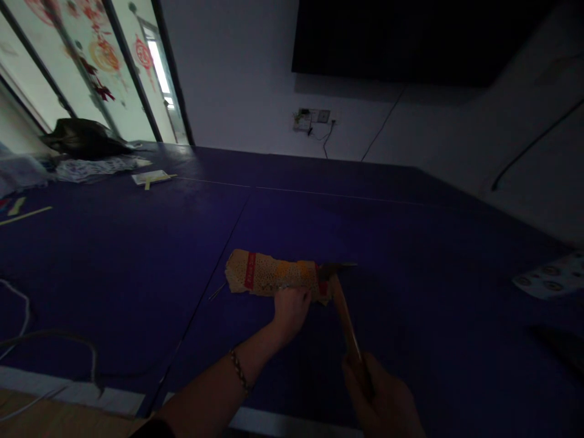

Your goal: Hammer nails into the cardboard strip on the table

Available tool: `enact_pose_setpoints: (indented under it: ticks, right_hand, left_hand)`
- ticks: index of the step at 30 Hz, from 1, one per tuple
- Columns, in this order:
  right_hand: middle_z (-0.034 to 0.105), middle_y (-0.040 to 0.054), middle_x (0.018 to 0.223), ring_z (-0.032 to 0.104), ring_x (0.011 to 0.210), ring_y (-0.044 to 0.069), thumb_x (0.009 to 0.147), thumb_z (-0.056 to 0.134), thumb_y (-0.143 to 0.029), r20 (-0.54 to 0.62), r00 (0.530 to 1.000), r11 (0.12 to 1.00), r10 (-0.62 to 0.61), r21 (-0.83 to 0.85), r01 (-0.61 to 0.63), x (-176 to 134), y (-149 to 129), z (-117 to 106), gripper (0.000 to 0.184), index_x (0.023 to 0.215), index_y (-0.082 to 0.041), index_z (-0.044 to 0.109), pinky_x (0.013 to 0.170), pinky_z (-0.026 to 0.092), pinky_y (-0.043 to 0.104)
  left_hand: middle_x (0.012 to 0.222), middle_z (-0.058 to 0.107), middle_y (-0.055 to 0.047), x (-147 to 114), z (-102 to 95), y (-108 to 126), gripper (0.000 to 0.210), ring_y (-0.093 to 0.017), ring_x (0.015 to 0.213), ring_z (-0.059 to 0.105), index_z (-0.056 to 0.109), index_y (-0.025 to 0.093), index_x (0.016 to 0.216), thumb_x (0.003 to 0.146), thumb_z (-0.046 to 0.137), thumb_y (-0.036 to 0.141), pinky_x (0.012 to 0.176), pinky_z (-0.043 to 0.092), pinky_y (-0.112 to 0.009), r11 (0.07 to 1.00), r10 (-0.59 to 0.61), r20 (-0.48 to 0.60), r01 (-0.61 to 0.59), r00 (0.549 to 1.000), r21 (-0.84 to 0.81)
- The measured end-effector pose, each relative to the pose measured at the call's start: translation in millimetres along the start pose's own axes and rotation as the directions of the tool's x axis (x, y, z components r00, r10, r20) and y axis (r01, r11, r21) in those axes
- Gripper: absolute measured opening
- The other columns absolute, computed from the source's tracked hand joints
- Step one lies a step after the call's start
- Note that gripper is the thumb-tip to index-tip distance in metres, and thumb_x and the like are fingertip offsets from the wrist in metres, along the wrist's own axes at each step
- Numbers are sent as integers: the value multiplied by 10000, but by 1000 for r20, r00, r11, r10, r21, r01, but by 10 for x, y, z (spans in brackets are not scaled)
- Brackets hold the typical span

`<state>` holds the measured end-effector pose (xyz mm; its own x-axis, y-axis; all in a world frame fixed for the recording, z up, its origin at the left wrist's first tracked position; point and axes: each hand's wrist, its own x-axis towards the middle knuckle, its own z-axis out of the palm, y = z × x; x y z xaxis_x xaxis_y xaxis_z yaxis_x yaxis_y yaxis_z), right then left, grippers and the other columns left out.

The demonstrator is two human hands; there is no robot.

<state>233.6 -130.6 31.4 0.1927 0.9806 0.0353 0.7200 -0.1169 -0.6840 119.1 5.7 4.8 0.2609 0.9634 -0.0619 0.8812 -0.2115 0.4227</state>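
A tan piece [269, 275] with red printed bands and many small dark holes lies flat on the dark blue surface. My left hand [292, 309] rests against its near edge, fingers closed; a thin thing shows at the fingertips, too small to name. In my right hand [383, 398] is the wooden handle of a hammer [347, 322]. The dark hammer head is over the right end of the tan piece, by a red band; I cannot tell if they touch. Several thin sticks or nails [218, 292] lie just left of the piece.
The blue surface [137, 243] reaches to the wall, with a seam running across it. Pale cables [22, 310] lie at the left. Further back are a dark bag [86, 139] and a white box [150, 177]. A patterned package [552, 277] sits at the right.
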Motion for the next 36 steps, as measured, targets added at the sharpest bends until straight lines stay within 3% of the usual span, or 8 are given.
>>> enact_pose_setpoints:
  ticks: [5,10,16,21,26,36]
  right_hand:
    - [576,10,446,515,356,140,745,436,-344,67,998,999,-19,-24,21,61,-9,24,205,619,-214,533,382,361,227]
    - [584,16,464,520,367,150,778,408,-382,32,999,999,-32,-17,32,-6,-46,4,233,674,-213,531,388,360,239]
    - [583,17,465,529,384,155,764,403,-305,46,999,995,12,-96,-8,48,-45,106,187,650,-211,518,391,344,238]
    - [585,11,471,526,371,150,798,380,-344,55,997,996,-49,-69,52,3,-60,120,220,724,-206,535,394,347,237]
    - [606,34,490,544,396,159,793,356,-304,21,1000,990,12,-140,-9,11,-65,162,219,660,-212,504,412,357,245]
    - [611,37,483,555,397,166,766,401,-283,66,998,997,11,-71,-6,39,-7,186,174,685,-205,533,390,337,240]
  left_hand:
    - [859,699,-81,-3,-12,4,289,-187,821,639,693,201,884,863,413,268,708,441,-256,1000,-1,4,1,1000,4]
    - [875,700,-71,1,-18,9,303,-180,822,638,689,207,894,873,392,263,740,434,-260,1000,2,3,-2,1000,9]
    - [859,698,-69,-5,-25,5,287,-187,819,636,685,210,905,869,410,286,728,434,-262,1000,5,9,-5,1000,11]
    - [907,694,-63,-6,-25,1,292,-178,851,629,679,210,922,875,397,267,730,431,-248,1000,5,4,-5,1000,10]
    - [865,699,-70,-10,-36,13,298,-189,813,642,683,211,902,875,396,285,697,438,-258,1000,-2,9,2,1000,13]
    - [883,697,-63,-9,-25,-2,281,-176,833,637,686,221,907,873,414,282,725,440,-243,1000,1,8,-1,1000,9]
